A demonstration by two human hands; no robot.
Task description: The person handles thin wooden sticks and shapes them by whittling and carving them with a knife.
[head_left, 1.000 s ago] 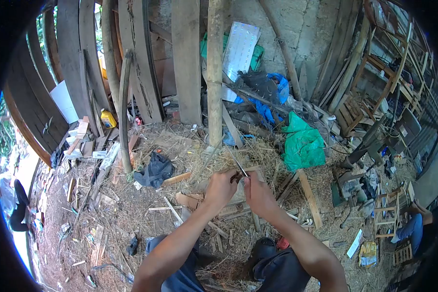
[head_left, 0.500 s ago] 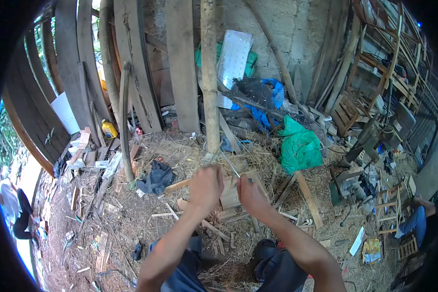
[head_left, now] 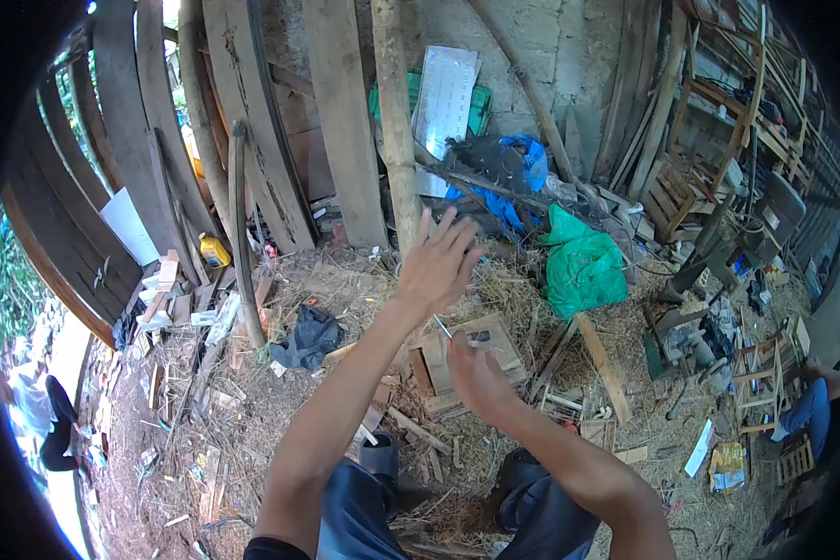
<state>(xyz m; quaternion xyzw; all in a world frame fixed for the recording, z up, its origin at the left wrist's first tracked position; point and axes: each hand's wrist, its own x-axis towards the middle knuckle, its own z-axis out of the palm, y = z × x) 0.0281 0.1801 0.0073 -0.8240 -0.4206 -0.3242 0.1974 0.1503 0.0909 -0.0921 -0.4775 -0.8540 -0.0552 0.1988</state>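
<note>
My left hand (head_left: 439, 266) is raised in front of the upright pole (head_left: 397, 121), palm down with its fingers spread, holding nothing. Lower and to the right, my right hand (head_left: 481, 378) is closed round a thin metal rod (head_left: 443, 327), whose tip points up toward my left wrist. A small dark and grey piece (head_left: 478, 336) shows at the top of that fist; I cannot make out its kind. Behind and below the right hand lies a flat wooden board (head_left: 504, 341) on the straw-covered ground, partly hidden by the hand.
A green plastic bag (head_left: 583, 266) sits right of the pole. A black plastic bag (head_left: 306, 338) lies to the left. Wood scraps, including a plank (head_left: 602, 369), litter the ground. Seated people show at the far left (head_left: 42, 411) and far right (head_left: 812, 406).
My left hand has let go near the rod, opened and moved up and slightly right. My right hand has shifted slightly lower, still closed on the rod. The view has shifted a little.
</note>
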